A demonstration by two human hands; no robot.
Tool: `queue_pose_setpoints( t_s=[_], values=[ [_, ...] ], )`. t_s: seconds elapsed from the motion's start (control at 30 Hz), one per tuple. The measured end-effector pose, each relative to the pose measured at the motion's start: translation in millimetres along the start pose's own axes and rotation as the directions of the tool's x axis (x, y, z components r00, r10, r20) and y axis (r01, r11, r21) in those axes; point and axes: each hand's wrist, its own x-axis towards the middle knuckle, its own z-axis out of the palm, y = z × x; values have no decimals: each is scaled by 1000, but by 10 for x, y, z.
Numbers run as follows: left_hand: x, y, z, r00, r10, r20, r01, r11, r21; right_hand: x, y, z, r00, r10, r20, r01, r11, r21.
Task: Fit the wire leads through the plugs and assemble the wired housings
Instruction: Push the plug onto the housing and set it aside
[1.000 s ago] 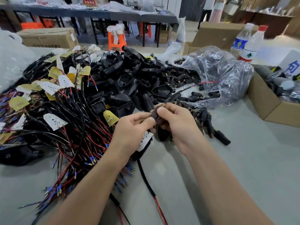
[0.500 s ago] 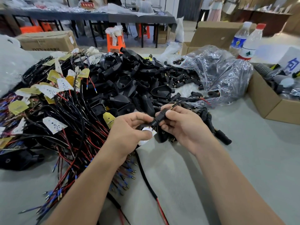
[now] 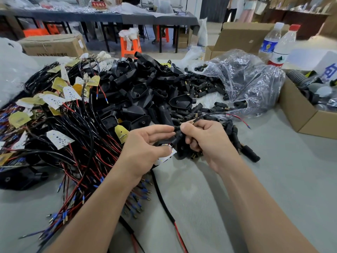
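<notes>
- The wire leads (image 3: 76, 147) lie heaped at your left on the worktop (image 3: 284, 183). They carry small boards and their ferrule ends are free, so I judge these not yet fitted with plugs.
- Just beyond them the black housings (image 3: 145, 92) are piled loose and open. Most of the assembling looks to be ahead of you.
- Your left hand (image 3: 145, 150) pinches a white board (image 3: 164, 158): thumb on top, fingers curled beneath, forefinger tip touching the plug.
- The plug (image 3: 176, 134) sits between your two hands, just above the worktop. Your right hand (image 3: 207, 141) grips it with curled fingers.
- The held lead (image 3: 218, 114) comes out past your right thumb and trails off to the right. This one seems threaded, with its housing left to fit.
- The loose plugs (image 3: 202, 88) spill out of the clear bag (image 3: 246, 81), which lies open on its side.
- The open carton (image 3: 235, 37) behind the bag hides its contents.
- The cardboard box (image 3: 295, 117) at far right holds grey hose and dark parts.
</notes>
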Motion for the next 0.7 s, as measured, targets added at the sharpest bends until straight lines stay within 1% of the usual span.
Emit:
queue_pose_setpoints(
  t_s=[0.13,0.27,0.33,0.43,0.5,0.57,0.63,0.7],
  values=[
    [13,-7,-21,999,-26,-42,26,1000,17,0,41,32,1000,-2,17,2,1000,11],
    [4,14,-31,999,-28,-35,28,1000,-9,0,48,49,999,-16,36,16,1000,4],
    [-1,21,-25,999,-30,-41,30,1000,6,-5,48,47,998,-25,49,24,1000,1],
    [-10,20,-1,995,-16,-94,22,998,63,-15,51,47,997,-45,61,46,999,-18],
    [-36,13,38,987,57,-147,-30,983,181,-23,53,65,995,-72,67,74,997,-32],
    [-73,35,83,965,184,-187,-120,944,309,-29,56,95,992,-87,89,89,996,-19],
    [-94,46,101,947,252,-200,-180,930,322,-44,65,126,988,-77,133,83,996,-36],
    [-89,46,95,947,240,-213,-183,950,253,-64,80,161,987,-75,139,90,990,-108]
  ],
)
